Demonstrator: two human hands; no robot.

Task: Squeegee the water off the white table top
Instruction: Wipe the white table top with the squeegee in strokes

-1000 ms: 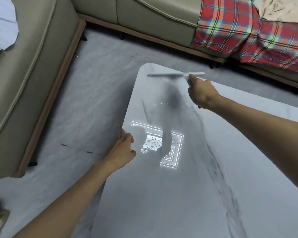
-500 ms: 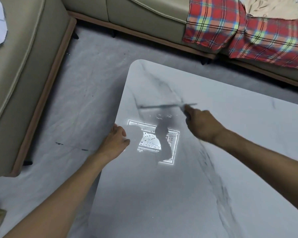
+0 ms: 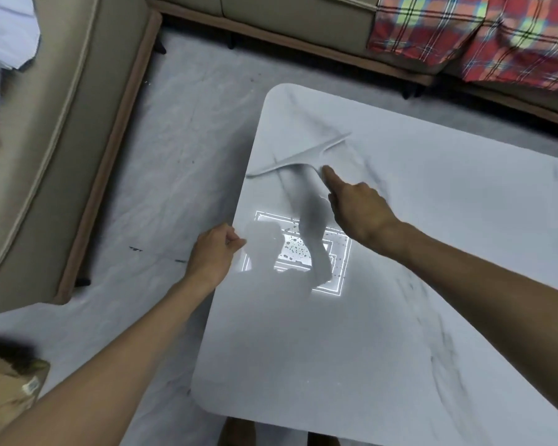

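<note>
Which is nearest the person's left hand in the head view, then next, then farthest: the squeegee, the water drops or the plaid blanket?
1. Water drops, on the table top just right of the left hand.
2. Squeegee, farther up the table top, gripped by the right hand.
3. Plaid blanket, on the sofa at top right, beyond the table top.

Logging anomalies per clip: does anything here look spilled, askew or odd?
Only the expected: water droplets bead on the white table top beside the left hand, which grips its edge; the right hand holds the squeegee slanted near the far corner.
</note>
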